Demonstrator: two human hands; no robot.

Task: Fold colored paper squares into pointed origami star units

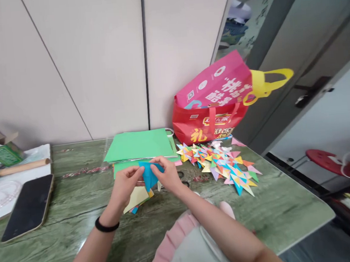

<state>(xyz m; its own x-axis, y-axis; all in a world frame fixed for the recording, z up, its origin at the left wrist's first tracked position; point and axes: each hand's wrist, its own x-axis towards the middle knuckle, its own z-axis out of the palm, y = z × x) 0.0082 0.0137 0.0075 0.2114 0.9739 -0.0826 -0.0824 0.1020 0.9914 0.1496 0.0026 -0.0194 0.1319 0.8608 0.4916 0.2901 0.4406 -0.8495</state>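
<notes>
Above the tabletop (278,207), my left hand (124,185) and right hand (169,176) pinch a seemingly part-folded blue paper (149,178), many folded pieces (224,163) heaped, small flat papers (137,197) unfolded.

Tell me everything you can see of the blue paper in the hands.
The blue paper looks thin and matte, with visible crease lines and a lower end that narrows toward a point. It appears held above the green tabletop, pinched by the left hand at its left edge and the right hand at its right. Fingers cover parts of it, so its full outline cannot be told.
</notes>
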